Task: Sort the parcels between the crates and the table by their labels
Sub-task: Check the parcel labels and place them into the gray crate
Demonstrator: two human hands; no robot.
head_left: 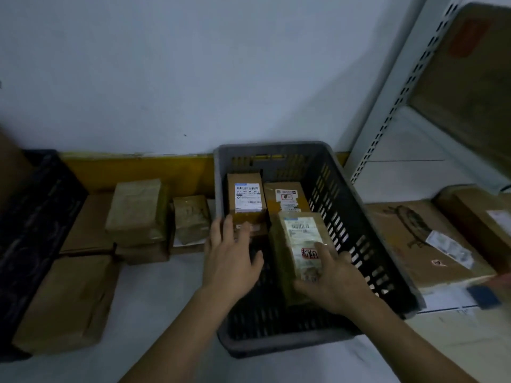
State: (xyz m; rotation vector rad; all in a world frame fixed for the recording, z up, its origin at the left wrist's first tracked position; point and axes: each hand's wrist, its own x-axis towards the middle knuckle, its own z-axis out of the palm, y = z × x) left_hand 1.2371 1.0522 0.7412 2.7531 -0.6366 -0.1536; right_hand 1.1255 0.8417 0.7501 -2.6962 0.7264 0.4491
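Note:
A grey slotted crate [359,217] stands on the white table [154,313]. Inside it, my right hand [334,280] grips a tape-wrapped brown parcel [298,244] with a white label and a red mark, held tilted above the crate floor. My left hand [232,258] reaches into the crate with fingers spread, its fingertips touching a small labelled box [246,200] at the back left. A second labelled box [287,196] lies beside that one at the back.
Several brown parcels [135,208] sit on the table left of the crate, with a larger one [66,302] in front. A black crate [30,239] stands at the far left. Big cardboard boxes [420,244] lie to the right, below a white metal shelf [398,106].

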